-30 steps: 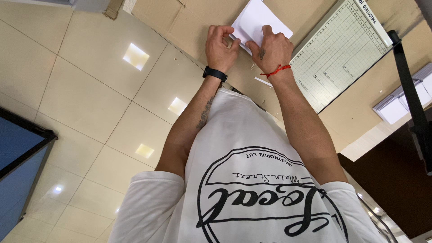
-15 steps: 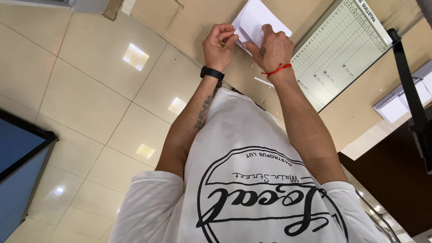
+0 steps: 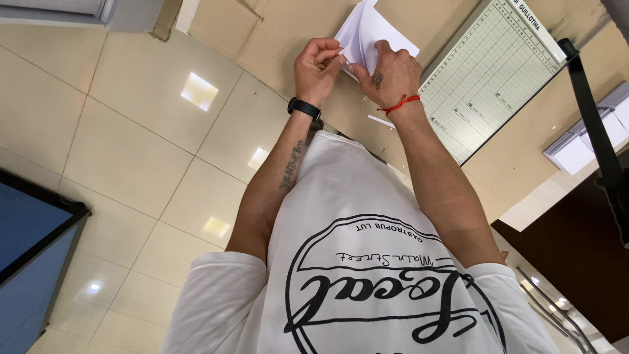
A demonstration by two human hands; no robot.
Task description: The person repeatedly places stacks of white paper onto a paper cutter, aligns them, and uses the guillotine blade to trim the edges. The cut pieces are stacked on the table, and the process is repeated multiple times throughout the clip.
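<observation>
My left hand (image 3: 316, 69), with a black band on its wrist, pinches the lower left edge of a white paper (image 3: 367, 29). My right hand (image 3: 388, 73), wearing a red string bracelet, grips the same paper from the right, fingertips close to the left ones. The paper looks folded or doubled, with two layers fanning apart at its top. It is held just above a brown cardboard sheet (image 3: 262, 33).
A paper cutter with a pale gridded board (image 3: 498, 78) and a black lever arm (image 3: 593, 124) lies to the right. A thin white strip (image 3: 381, 121) lies on the cardboard. Stacked white sheets (image 3: 583, 141) sit far right. Beige floor tiles (image 3: 131, 144) spread left, beside a blue panel (image 3: 26, 236).
Both hands stay in place. My fingers have shifted on the paper's lower edge, and the sheet's layers have spread apart at the top.
</observation>
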